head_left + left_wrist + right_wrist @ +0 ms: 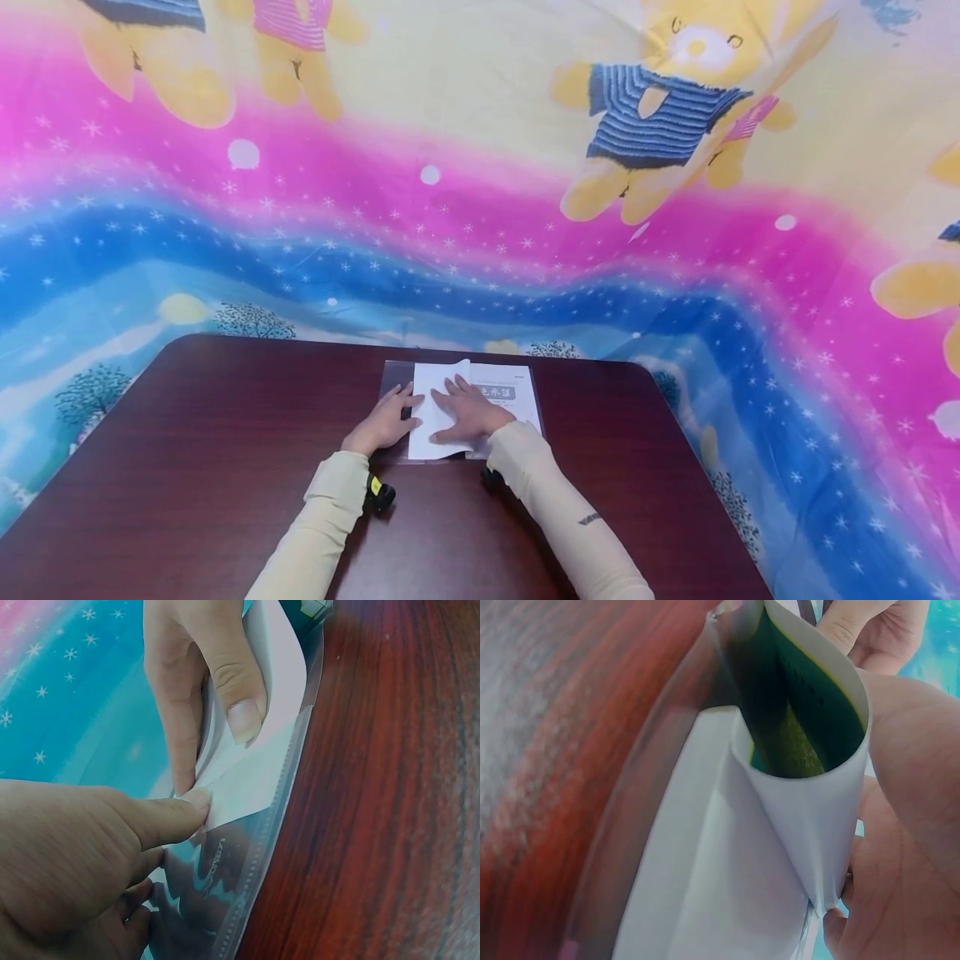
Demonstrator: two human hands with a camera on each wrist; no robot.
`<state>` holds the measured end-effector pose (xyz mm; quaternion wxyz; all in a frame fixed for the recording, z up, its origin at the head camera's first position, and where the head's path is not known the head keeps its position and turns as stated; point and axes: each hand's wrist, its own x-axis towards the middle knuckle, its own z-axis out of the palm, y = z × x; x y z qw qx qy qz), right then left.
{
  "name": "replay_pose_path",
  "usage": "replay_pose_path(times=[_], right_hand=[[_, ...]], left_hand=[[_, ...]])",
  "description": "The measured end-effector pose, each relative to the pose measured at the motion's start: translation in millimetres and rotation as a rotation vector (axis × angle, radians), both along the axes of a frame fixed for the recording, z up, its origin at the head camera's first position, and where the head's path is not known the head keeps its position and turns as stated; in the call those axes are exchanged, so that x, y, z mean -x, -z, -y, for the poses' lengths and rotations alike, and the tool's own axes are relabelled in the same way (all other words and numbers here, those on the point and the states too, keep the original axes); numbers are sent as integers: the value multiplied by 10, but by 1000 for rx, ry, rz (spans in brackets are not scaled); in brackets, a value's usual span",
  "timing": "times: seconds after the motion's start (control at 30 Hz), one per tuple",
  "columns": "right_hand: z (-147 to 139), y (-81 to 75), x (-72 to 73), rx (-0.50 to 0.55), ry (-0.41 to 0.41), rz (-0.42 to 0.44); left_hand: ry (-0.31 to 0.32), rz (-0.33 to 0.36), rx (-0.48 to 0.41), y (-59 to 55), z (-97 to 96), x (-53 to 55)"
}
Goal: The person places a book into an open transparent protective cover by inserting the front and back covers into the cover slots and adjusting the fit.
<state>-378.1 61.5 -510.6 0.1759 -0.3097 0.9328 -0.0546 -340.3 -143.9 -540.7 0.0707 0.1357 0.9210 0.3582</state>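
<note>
A book [517,383] with printed characters on its white page lies near the table's far edge, in a clear plastic cover [397,373]. Its white-and-green paper cover [802,817] bends into a loose curl in the right wrist view. My left hand [386,418] rests at the book's left side, fingers spread on the plastic. Its thumb touches the white paper [251,784] near a corner in the left wrist view. Spread over the white sheet, my right hand [468,410] presses it down, its thumb pointing toward the left hand. Part of the printed page is hidden under it.
The dark red-brown table [225,450] has a rounded far corner at each side. Behind it hangs a patterned cloth [450,250] with bears and snowflakes. A small black device [380,495] is strapped at the left wrist, and another sits by the right cuff.
</note>
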Motion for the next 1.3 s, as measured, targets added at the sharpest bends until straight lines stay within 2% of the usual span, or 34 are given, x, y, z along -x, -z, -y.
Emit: replay_pose_path(times=[0.37,0.83,1.13,1.3], right_hand=[[43,7,-9,-3,-6,-12],[81,13,-11,8,7,-10],[2,20,70,87,25,28],[-92,-25,65,153,49,60]], left_hand=[[-1,5,28,-24,-15,7],[14,-22,30,-29,-12,-9],[18,-31,32,-32,-10,-1],[14,-22,33,-20,-8,3]])
